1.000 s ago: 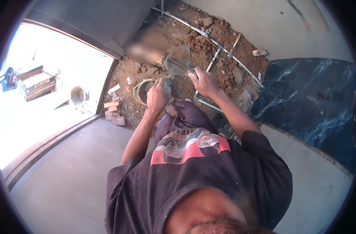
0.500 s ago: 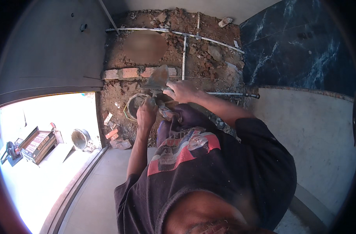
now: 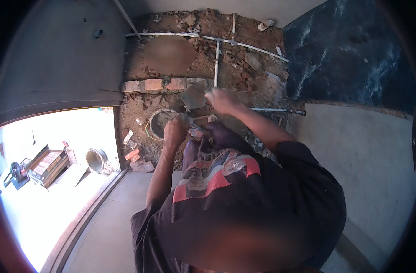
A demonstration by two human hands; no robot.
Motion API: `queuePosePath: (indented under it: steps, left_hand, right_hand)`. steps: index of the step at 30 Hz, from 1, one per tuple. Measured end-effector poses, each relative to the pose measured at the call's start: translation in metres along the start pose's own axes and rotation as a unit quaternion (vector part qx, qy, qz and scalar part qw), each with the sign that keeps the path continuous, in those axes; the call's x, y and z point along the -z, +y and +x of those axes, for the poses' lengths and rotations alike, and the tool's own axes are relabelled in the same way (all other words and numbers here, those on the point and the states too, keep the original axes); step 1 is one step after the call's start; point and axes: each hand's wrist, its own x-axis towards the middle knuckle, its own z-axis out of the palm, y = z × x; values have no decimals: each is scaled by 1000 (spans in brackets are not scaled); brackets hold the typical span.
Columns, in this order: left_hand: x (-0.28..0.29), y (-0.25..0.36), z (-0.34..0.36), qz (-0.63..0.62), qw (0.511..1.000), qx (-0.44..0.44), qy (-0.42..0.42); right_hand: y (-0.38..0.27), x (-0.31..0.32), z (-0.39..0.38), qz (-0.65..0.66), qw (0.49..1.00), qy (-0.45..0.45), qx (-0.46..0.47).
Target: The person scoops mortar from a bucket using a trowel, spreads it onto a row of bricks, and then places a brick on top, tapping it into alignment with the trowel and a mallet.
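My left hand [image 3: 175,129] is closed beside the right rim of a bucket [image 3: 158,123] of grey mortar. A trowel's broad, dirty blade [image 3: 194,96] rises from this fist, its narrow neck running down to my fingers, which hide the handle. My right hand [image 3: 221,100] is just right of the blade, its fingers curled together and slightly blurred. Whatever they may hold is hidden. Beyond the blade, a short row of red bricks [image 3: 153,84] lies on the dirt.
White pipes [image 3: 216,63] cross the rubble-strewn soil ahead. Broken bricks [image 3: 132,154] lie left of my legs, near the bright doorway. Outside stand another bucket [image 3: 96,160] and a stack of boxes [image 3: 47,167]. Dark marbled tiles [image 3: 349,54] cover the right wall.
The trowel blade has tilted and shifted right, away from the bricks' middle. My right hand has moved right and slightly forward, off the blade. My left hand has moved slightly right.
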Motion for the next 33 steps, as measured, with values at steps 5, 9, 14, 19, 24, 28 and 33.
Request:
queuePosePath:
  steps: [5,9,14,19,24,28,33]
  left_hand:
    - [-9,12,-3,1,1000,18,-2]
    - [-9,27,8,-4,1000,13,3]
    - [-14,38,-2,-9,998,54,17]
    - [-24,49,7,-27,999,29,18]
    - [-34,48,-6,-1,997,67,48]
    - [-32,54,0,-39,994,56,82]
    - [-28,65,-11,-32,995,56,79]
  right_hand:
    - [7,-3,-11,56,995,44,69]
    - [42,-26,2,16,997,25,64]
    - [52,34,-4,60,993,91,37]
    - [50,-6,-23,66,996,30,60]
    - [93,22,-13,116,988,82,-58]
    - [66,20,-37,97,994,45,35]
    - [88,38,-26,114,993,27,-11]
